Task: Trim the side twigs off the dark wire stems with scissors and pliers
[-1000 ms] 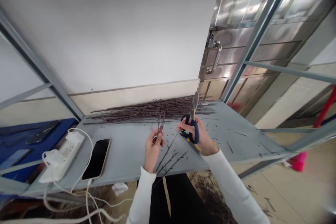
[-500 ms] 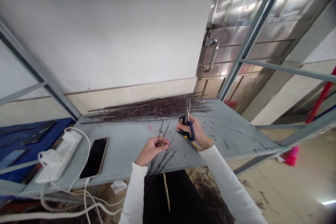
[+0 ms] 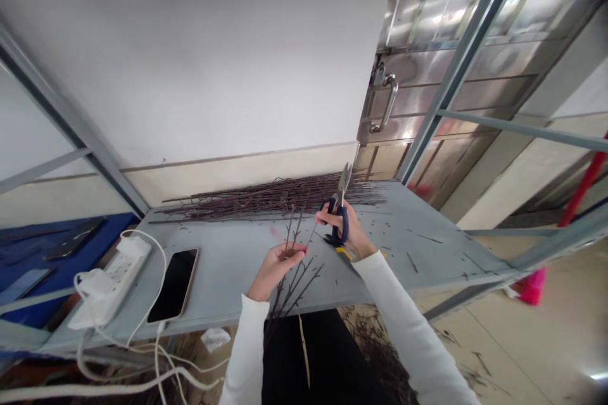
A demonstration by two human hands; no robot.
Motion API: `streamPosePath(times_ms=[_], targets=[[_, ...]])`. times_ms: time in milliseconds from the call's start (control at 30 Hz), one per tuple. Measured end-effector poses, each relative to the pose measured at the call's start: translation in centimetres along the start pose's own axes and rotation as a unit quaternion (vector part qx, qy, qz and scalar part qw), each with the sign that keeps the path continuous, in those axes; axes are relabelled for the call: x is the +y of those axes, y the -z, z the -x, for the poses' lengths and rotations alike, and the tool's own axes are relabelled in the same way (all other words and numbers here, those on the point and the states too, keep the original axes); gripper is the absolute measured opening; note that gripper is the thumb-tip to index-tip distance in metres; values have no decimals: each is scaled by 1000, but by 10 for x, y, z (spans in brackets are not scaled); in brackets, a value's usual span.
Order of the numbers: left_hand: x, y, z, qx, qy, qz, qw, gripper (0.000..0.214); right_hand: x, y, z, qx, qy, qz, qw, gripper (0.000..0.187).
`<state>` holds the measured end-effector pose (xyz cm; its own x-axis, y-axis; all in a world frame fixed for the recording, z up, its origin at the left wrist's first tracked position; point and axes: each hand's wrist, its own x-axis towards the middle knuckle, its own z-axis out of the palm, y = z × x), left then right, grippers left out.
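Observation:
My left hand [image 3: 272,273] is closed around a few thin dark twigs [image 3: 295,285]. Their branched ends stick out above and below its fingers. My right hand [image 3: 356,237] holds scissors [image 3: 343,185] with dark blue handles, blades pointing up and slightly apart. The fingertips of that hand are pinched at a very thin strand [image 3: 312,234] that runs down toward my left hand; whether it is a twig I cannot tell. Beneath my right hand lies a tool with black and yellow parts [image 3: 342,254], partly hidden. Behind both hands a long bundle of twigs [image 3: 256,201] rests along the wall.
On the left of the grey shelf [image 3: 213,278] are a phone [image 3: 173,285] and a white power strip [image 3: 111,281] with cables. Twig scraps lie across the right side. Metal posts [image 3: 468,44] frame the shelf, and cut twigs [image 3: 380,345] cover the floor below.
The scissors have risen a little and their blades are further apart. My right fingertips have shifted slightly left. The twigs in my left hand now stand a little higher.

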<state>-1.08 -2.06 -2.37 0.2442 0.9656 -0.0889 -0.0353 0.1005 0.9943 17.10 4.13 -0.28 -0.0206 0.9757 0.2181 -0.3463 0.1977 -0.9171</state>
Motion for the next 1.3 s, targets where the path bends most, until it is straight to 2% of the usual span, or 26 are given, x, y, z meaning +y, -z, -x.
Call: streamPosePath(times_ms=[200, 367, 500, 600, 667, 867, 1033, 1200, 1300], targets=[[21, -5, -2, 62, -14, 66, 996, 31, -18, -17, -30, -34, 29, -17, 999, 43], [37, -6, -7, 112, -27, 68, 991, 31, -25, -24, -49, -13, 44, -18, 999, 44], [35, -14, -9, 179, -51, 47, 981, 30, -26, -27, -58, -22, 53, -19, 998, 44], [30, -22, -9, 254, -71, 46, 963, 38, -26, -29, -61, -29, 59, -23, 998, 43], [27, -25, -10, 276, -69, 51, 957, 43, -25, -29, -63, -33, 64, -26, 997, 43], [30, -23, -10, 228, -84, 20, 970, 47, -22, -29, -71, -37, 63, -26, 997, 44], [28, -20, -9, 214, -121, -1, 969, 32, -22, -29, -74, -32, 59, -13, 998, 45], [24, -18, -12, 247, -99, 80, 961, 29, -30, -19, -61, -41, 62, 17, 997, 43], [26, -15, -11, 236, -74, 127, 961, 33, -36, 1, -44, -55, 57, 110, 991, 40]])
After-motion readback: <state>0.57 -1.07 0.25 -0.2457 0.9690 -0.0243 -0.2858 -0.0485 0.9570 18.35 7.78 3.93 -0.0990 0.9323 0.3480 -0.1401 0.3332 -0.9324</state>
